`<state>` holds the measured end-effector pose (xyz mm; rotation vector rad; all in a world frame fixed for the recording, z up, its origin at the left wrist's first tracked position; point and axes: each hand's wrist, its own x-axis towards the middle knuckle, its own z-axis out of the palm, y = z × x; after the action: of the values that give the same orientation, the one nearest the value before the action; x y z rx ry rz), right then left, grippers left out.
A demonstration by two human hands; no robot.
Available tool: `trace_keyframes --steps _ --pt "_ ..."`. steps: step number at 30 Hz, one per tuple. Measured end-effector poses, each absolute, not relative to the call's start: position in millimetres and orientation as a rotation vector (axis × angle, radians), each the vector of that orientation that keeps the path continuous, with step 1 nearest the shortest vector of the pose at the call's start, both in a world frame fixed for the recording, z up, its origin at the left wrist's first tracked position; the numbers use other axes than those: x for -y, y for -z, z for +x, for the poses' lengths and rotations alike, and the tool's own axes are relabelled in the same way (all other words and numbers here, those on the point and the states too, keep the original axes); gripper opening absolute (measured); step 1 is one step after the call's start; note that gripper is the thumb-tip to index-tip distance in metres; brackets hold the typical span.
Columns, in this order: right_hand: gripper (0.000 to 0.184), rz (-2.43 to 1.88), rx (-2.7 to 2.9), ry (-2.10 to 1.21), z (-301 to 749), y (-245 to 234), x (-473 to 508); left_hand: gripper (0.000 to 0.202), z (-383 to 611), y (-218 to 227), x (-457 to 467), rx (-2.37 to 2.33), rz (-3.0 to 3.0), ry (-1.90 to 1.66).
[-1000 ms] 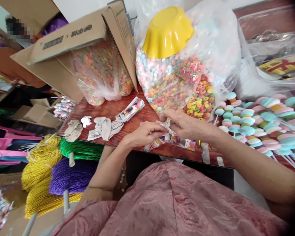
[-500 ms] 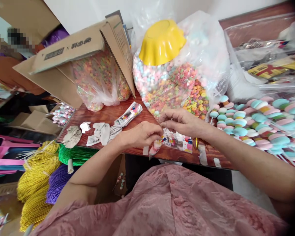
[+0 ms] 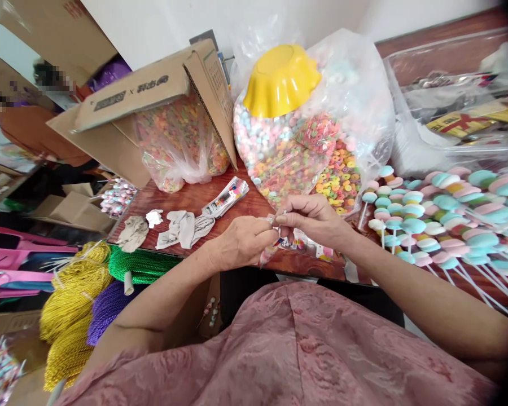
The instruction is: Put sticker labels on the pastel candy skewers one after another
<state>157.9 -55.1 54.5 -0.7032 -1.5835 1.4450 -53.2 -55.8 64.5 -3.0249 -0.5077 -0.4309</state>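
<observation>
My left hand (image 3: 246, 241) is closed round a candy skewer in a clear printed wrapper (image 3: 267, 255), whose lower part hangs below my fingers, tip down. Thumb and fingers of my right hand (image 3: 312, 219) pinch together right beside it, at the wrapper's upper end; what lies between these fingertips is too small and covered to make out. Under my hands on the wooden table (image 3: 182, 202) lie flat printed plastic bags (image 3: 317, 251), partly hidden by my right hand. A fanned stack of similar printed bags (image 3: 226, 196) rests farther back, left of centre.
Behind stand a big clear bag of marshmallows and gummy rings (image 3: 271, 146), a yellow fluted bowl (image 3: 281, 79) on it and a cardboard box (image 3: 148, 107). Marshmallow skewers (image 3: 449, 220) are piled right. Crumpled gloves (image 3: 184, 228) lie left, near coloured cord bundles (image 3: 74, 310). Another person works far left.
My right hand has come down and in to meet my left, its fingertips now closed beside the wrapper's end. My left hand has shifted slightly left and down, still round the skewer.
</observation>
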Motion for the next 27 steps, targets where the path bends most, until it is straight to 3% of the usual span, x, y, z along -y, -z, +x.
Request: trace_keyframes --steps 4,8,11,14,16,22,27 --pt "0.032 -0.836 1.560 -1.353 147 -42 64 0.020 -56 -49 53 0.557 -2.818 0.766" --pt "0.036 -0.930 1.486 -1.323 145 -37 70 0.021 -62 -45 53 1.185 -2.765 1.114" --pt "0.035 -0.939 1.427 -1.267 149 -42 67 0.028 -61 -39 67 1.676 -3.033 1.150" --pt "0.039 -0.930 1.330 -1.277 148 -46 59 0.032 -51 -25 86 1.883 -3.343 1.096" --pt "0.040 -0.913 1.304 -1.302 144 -46 56 0.034 -42 -12 94 2.014 -3.307 1.374" --pt "0.036 -0.909 1.319 -1.321 129 -38 57 0.033 -16 17 96 2.466 -2.602 2.673" --pt "0.028 -0.900 1.343 -1.261 140 -32 56 0.035 -3 14 95 2.618 -2.168 3.131"
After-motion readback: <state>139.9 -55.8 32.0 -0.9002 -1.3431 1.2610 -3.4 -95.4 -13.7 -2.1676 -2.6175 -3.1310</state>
